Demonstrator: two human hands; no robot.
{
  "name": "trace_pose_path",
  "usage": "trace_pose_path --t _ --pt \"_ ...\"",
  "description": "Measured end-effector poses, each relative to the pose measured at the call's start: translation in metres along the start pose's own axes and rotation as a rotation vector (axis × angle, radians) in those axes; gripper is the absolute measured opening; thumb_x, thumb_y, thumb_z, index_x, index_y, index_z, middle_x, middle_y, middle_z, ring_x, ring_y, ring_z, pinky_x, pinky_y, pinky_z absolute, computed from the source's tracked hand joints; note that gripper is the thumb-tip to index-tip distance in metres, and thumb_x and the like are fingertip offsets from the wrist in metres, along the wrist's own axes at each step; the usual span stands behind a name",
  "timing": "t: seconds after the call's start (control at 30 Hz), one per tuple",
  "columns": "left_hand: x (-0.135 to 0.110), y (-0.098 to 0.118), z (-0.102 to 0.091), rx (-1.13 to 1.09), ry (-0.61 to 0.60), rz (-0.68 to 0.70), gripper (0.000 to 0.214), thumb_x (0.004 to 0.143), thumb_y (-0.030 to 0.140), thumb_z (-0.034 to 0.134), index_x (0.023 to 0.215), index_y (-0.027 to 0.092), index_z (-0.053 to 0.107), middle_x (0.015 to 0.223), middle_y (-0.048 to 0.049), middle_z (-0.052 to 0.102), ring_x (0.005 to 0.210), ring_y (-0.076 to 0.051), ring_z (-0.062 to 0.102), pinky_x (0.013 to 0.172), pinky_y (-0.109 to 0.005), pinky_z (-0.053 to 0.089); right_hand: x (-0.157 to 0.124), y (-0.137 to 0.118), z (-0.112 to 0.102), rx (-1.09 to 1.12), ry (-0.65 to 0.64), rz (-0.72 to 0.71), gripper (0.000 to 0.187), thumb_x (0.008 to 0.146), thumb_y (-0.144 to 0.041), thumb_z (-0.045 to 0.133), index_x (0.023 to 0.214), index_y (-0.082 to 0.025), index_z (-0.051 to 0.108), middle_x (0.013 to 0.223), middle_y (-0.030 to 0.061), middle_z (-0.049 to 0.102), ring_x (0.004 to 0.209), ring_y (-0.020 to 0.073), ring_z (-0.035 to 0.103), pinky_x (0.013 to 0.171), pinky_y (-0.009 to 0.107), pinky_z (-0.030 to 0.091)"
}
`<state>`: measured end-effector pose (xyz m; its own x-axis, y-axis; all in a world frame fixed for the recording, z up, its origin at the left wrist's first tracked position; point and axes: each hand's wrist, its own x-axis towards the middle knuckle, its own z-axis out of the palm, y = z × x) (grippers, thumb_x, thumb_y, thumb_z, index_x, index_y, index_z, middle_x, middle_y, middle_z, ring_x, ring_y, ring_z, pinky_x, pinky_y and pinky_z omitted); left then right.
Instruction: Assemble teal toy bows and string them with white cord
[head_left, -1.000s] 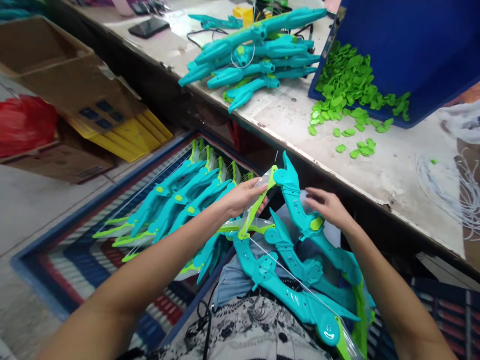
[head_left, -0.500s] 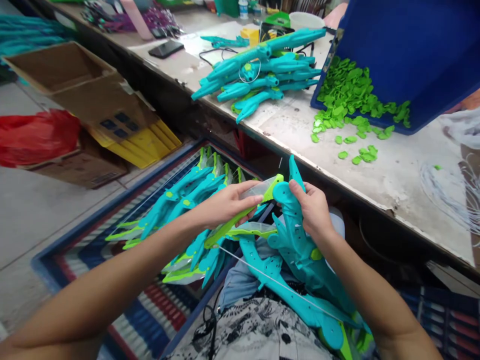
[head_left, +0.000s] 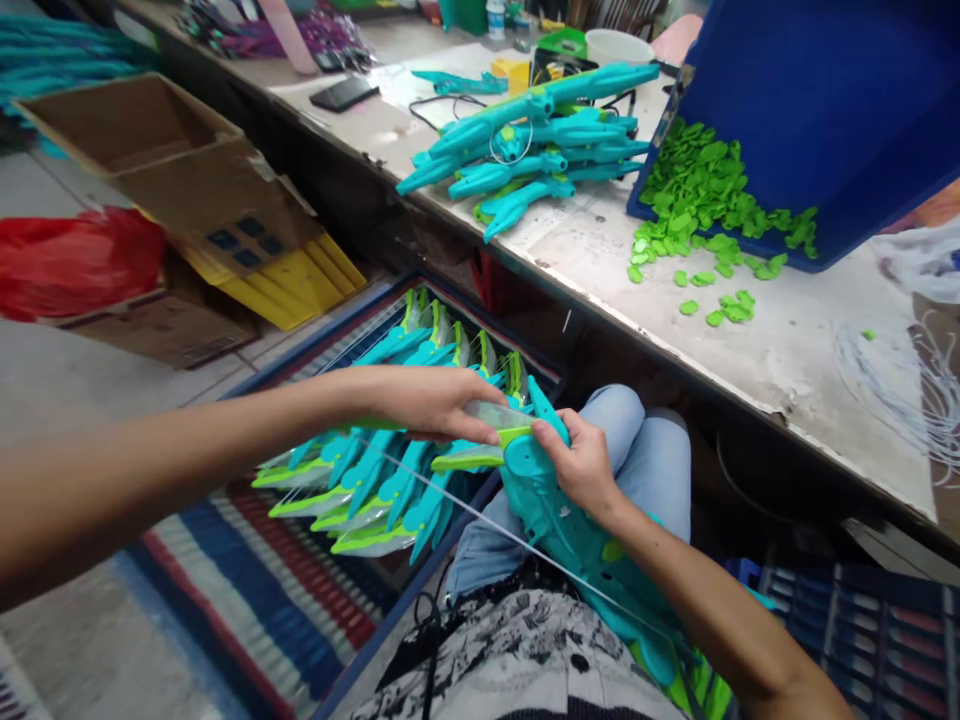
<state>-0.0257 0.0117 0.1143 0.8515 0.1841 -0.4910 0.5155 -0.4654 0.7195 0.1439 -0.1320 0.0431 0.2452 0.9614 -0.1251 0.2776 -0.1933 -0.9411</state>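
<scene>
A teal toy bow (head_left: 559, 520) with a lime-green limb tip lies across my lap, its string running down to the right. My left hand (head_left: 427, 402) pinches the clear and green tip at the bow's upper end. My right hand (head_left: 581, 462) grips the teal body just beside that tip. Both hands sit over the edge of a striped bag (head_left: 225, 590) on the floor, in which several finished teal and green bows (head_left: 390, 470) lie in a row.
A workbench (head_left: 765, 340) runs along the right, with a pile of teal bow parts (head_left: 525, 150), a tilted blue bin (head_left: 810, 100) spilling small green pieces (head_left: 705, 200), and white strings (head_left: 900, 380). Cardboard boxes (head_left: 172, 190) and a red bag (head_left: 67, 260) stand at the left.
Both hands have lowered the bow towards my lap and to the left. The bow's upper end has tipped from upright to nearly level over the bag's edge.
</scene>
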Motion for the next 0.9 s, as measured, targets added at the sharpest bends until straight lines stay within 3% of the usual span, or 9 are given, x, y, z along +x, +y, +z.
trace_pose_path --t 0.1,0.2,0.3,0.37,0.47,0.57,0.73,0.9 --pt "0.004 0.001 -0.008 -0.058 -0.094 -0.024 0.036 0.079 0.05 0.062 0.089 0.015 0.065 0.047 0.0037 0.05 0.037 -0.01 0.043 0.037 -0.02 0.029 0.004 -0.003 0.0 -0.035 0.015 -0.035 0.043 0.078 -0.061 0.054 0.07 -0.018 0.057 0.056 -0.004 0.051 0.055 0.0105 0.046 0.052 0.023 0.035" --pt "0.003 0.002 -0.01 -0.182 -0.016 -0.041 0.035 0.072 0.051 0.07 0.083 0.017 0.066 0.046 0.0038 0.05 0.035 -0.011 0.042 0.035 -0.02 0.026 0.011 -0.006 -0.005 0.046 -0.036 -0.049 0.046 0.08 -0.064 0.052 0.074 -0.019 0.06 0.063 -0.0017 0.057 0.061 0.0134 0.052 0.058 0.025 0.042" --pt "-0.002 0.0 -0.006 -0.362 0.051 -0.037 0.034 0.071 0.052 0.071 0.082 0.019 0.067 0.048 0.0021 0.053 0.037 -0.012 0.044 0.035 -0.021 0.028 0.009 -0.01 -0.014 0.223 -0.093 0.011 0.05 0.08 -0.067 0.052 0.1 -0.022 0.063 0.077 0.0009 0.066 0.075 0.0176 0.061 0.07 0.029 0.05" --pt "-0.006 -0.001 -0.002 -0.464 0.059 -0.025 0.033 0.071 0.051 0.071 0.08 0.02 0.068 0.05 0.001 0.055 0.038 -0.012 0.045 0.036 -0.022 0.032 0.004 -0.014 -0.022 0.302 -0.204 0.144 0.054 0.076 -0.066 0.059 0.109 -0.024 0.059 0.076 0.0004 0.067 0.07 0.0183 0.064 0.064 0.03 0.053" --pt "-0.009 0.003 -0.001 -0.542 0.038 -0.021 0.031 0.068 0.048 0.075 0.076 0.019 0.068 0.052 0.0 0.057 0.039 -0.013 0.047 0.037 -0.022 0.034 -0.006 -0.026 -0.036 0.359 -0.406 0.318 0.053 0.072 -0.065 0.065 0.104 -0.023 0.058 0.065 -0.0012 0.066 0.051 0.0169 0.062 0.046 0.028 0.05" --pt "-0.008 0.011 -0.005 -0.565 0.057 -0.033 0.029 0.064 0.045 0.079 0.074 0.019 0.069 0.049 0.0004 0.056 0.037 -0.013 0.047 0.035 -0.022 0.033 -0.009 -0.042 -0.048 0.348 -0.476 0.308 0.049 0.073 -0.064 0.064 0.097 -0.022 0.058 0.062 -0.0019 0.065 0.045 0.0158 0.06 0.039 0.026 0.047" --pt "-0.008 0.024 -0.012 -0.545 0.131 -0.02 0.028 0.062 0.042 0.081 0.073 0.019 0.069 0.047 0.002 0.054 0.037 -0.012 0.047 0.035 -0.022 0.034 0.0 -0.062 -0.062 0.263 -0.477 0.248 0.048 0.07 -0.063 0.068 0.092 -0.022 0.056 0.059 -0.003 0.064 0.043 0.0152 0.059 0.037 0.025 0.045" --pt "-0.009 0.032 -0.002 -0.467 0.287 0.079 0.03 0.076 0.046 0.069 0.085 0.017 0.068 0.053 0.0017 0.054 0.043 -0.01 0.048 0.039 -0.019 0.034 0.01 -0.067 -0.077 0.165 -0.3 0.131 0.041 0.073 -0.06 0.067 0.084 -0.021 0.062 0.057 -0.0032 0.061 0.046 0.0128 0.056 0.042 0.024 0.046"
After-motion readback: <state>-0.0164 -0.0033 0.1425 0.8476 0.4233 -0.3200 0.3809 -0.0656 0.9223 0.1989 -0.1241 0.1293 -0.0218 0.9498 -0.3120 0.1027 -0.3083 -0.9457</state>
